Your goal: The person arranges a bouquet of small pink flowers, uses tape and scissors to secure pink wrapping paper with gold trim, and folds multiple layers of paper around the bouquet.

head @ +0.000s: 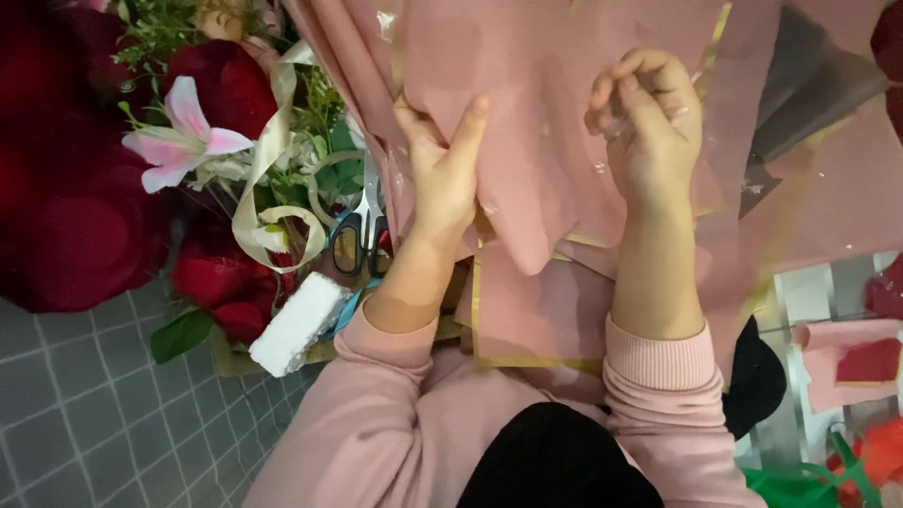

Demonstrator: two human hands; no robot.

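Both hands work a pink wrapping sheet (pixel 536 122) with gold edging: the left hand (pixel 442 174) grips a fold, the right hand (pixel 644 127) pinches its upper part. Left of the sheet lie black-handled scissors (pixel 362 235), a cream ribbon (pixel 268 188), a pink lily (pixel 183 141), red roses (pixel 221 282) and a white foam block (pixel 296 325). The sheet's top is cut off.

The large dusty-pink wrapping sheet with a gold border (pixel 555 122) runs past the top edge, so its full shape cannot be told. Left of that sheet, the black-handled scissors (pixel 362 235) are partly buried under cream satin ribbon (pixel 268 160) and green stems; their blade tips are hidden. Further left of the sheet, the deep red roses (pixel 75 226) are blurred and cut by the edge. Right of the sheet, whatever the right hand (pixel 649 132) pinches is too small to tell.
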